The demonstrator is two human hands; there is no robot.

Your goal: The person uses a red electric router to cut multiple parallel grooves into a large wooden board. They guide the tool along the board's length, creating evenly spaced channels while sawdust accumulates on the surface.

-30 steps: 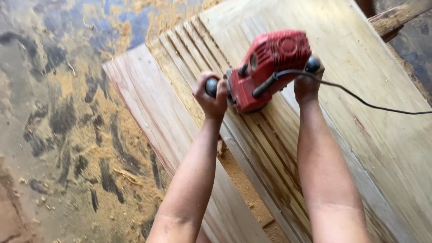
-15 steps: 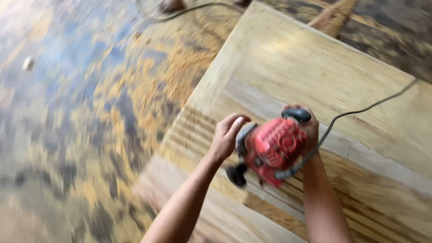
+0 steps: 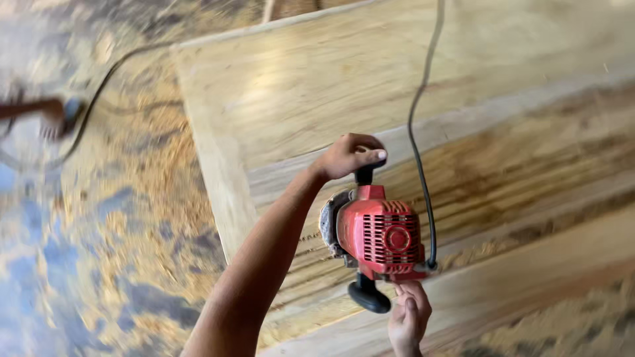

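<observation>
Item: red plastic-bodied electric router with black knob handles [image 3: 380, 241], standing on the large pale wooden panel [image 3: 463, 99].

Progress, as I judge it: several parallel grooves already run across the panel [image 3: 529, 165] beside and beyond the tool; pale sawdust lies along them. The smooth upper face of the panel, well beyond my fingers, shows no cuts. How many grooves are left I cannot tell.

Left hand [image 3: 347, 155]: arm stretched forward from the lower frame, wrist bent, fingers wrapped closed over the far black knob, thumbnail up.

Right hand [image 3: 410, 320]: low at the frame edge, fingertips [image 3: 403, 294] loosely curled and touching the router's near lower corner beside the other black knob [image 3: 369, 296], not clasping it.

Black power cord [image 3: 420, 132]: rises from the tool just beside my right fingertips, running away over the panel.

Sawdust-strewn floor [image 3: 99, 231]: left of my left hand.
</observation>
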